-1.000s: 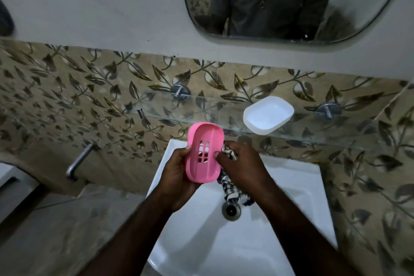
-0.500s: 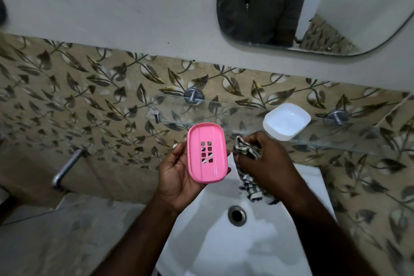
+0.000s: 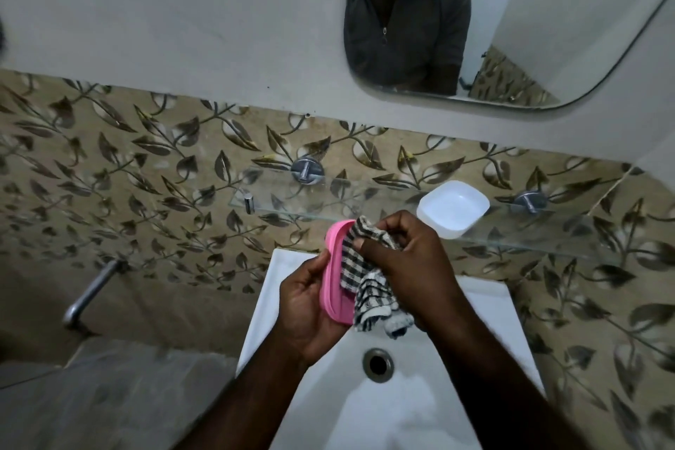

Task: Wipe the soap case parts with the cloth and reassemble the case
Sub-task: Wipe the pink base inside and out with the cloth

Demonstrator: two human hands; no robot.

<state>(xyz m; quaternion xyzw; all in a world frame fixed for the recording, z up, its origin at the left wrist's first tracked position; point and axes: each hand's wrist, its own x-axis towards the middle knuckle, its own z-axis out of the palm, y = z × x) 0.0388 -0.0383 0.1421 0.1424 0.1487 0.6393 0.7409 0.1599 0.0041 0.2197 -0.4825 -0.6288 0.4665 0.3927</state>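
My left hand (image 3: 310,307) grips the pink soap case tray (image 3: 334,267) by its left edge, holding it tilted on edge above the white sink (image 3: 485,310). My right hand (image 3: 409,267) holds the black-and-white checked cloth (image 3: 365,289) and presses it onto the pink tray's face, covering most of it. The cloth's loose end hangs down below my right hand. The white soap case part (image 3: 453,207) sits open side up on the glass shelf (image 3: 365,199), just beyond my right hand.
A drain (image 3: 378,364) lies in the sink basin below my hands. A metal tap (image 3: 91,294) sticks out of the leaf-patterned tiled wall at the left. A mirror (image 3: 548,29) hangs above the shelf and reflects a person's torso.
The cloth in my right hand has moved left onto the pink tray, which was bare half a second ago. The tray has turned more edge-on. The view has tilted upward.
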